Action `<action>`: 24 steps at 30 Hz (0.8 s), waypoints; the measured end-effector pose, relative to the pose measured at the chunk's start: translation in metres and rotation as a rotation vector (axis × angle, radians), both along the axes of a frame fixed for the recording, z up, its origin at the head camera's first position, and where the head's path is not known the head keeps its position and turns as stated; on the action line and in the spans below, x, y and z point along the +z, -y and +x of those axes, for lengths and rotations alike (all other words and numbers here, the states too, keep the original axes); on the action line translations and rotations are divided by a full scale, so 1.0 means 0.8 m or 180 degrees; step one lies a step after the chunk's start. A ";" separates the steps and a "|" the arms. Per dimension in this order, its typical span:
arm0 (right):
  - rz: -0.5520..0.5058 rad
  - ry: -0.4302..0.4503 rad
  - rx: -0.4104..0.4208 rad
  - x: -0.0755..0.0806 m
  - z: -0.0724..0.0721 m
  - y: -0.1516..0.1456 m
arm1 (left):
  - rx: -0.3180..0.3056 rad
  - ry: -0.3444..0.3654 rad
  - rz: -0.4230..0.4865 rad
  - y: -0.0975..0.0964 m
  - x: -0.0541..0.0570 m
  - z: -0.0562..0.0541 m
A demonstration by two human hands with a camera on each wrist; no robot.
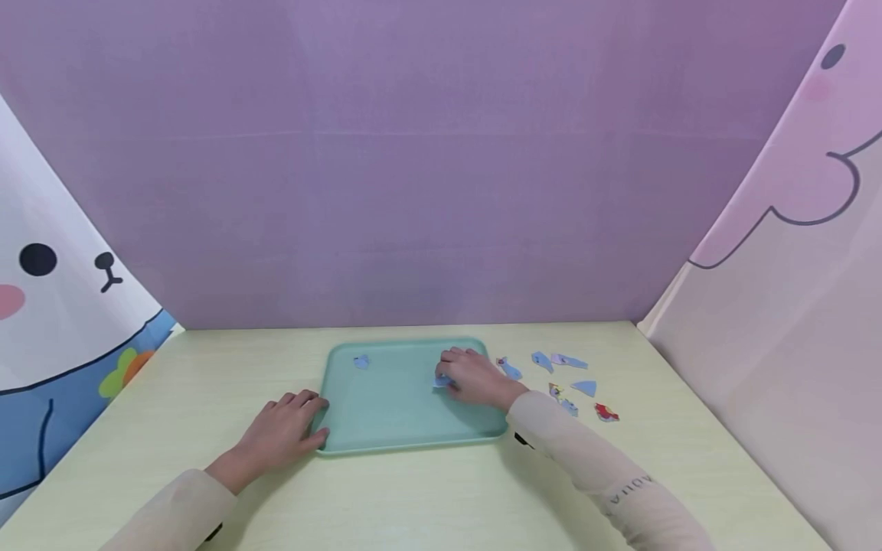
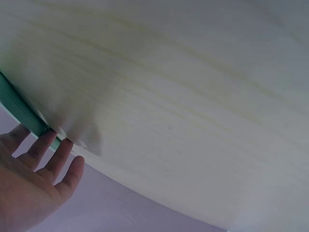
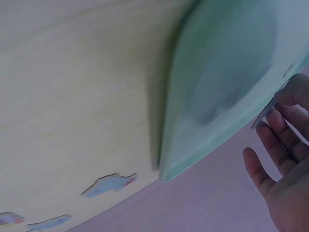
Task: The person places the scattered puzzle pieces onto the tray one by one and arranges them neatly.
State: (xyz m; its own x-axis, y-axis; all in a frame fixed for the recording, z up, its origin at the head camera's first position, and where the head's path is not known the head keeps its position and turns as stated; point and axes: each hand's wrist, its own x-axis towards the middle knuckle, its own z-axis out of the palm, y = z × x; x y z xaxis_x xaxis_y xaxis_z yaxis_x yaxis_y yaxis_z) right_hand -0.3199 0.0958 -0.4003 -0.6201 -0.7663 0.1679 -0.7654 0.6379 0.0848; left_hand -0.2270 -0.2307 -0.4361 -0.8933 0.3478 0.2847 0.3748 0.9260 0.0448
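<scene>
My right hand is over the right part of a mint-green tray, pinching a flat blue puzzle piece between thumb and fingers. In the right wrist view, the thin edge of that puzzle piece shows at the fingertips, just above the tray. My left hand rests against the tray's left rim, its fingers loosely spread and touching the edge. Another small blue puzzle piece lies in the tray's far left part.
Several loose printed pieces lie on the pale table right of the tray, among them a blue piece and a red one. Behind the table stands a purple cloth wall, with cartoon-printed cloths at both sides.
</scene>
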 end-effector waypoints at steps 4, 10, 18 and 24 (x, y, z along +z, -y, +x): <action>0.0021 0.0036 0.0020 0.000 -0.007 0.012 | -0.0002 -0.0001 -0.0001 0.001 0.000 0.000; 0.0025 0.0099 -0.0020 -0.002 -0.018 0.028 | 0.0015 0.0000 0.0014 0.000 0.000 0.001; -0.0027 0.0170 -0.0061 -0.003 -0.030 0.048 | 0.0005 -0.0036 0.0014 -0.001 0.000 0.001; 0.0034 0.0068 -0.0123 -0.006 -0.040 0.064 | 0.0013 -0.0036 0.0005 -0.001 0.000 0.001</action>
State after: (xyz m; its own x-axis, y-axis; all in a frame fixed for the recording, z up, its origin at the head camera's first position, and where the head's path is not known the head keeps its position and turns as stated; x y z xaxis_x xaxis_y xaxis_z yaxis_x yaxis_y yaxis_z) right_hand -0.3516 0.0449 -0.4053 -0.6526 -0.7434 0.1463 -0.7419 0.6662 0.0758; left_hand -0.2264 -0.2297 -0.4362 -0.8915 0.3436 0.2954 0.3714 0.9275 0.0420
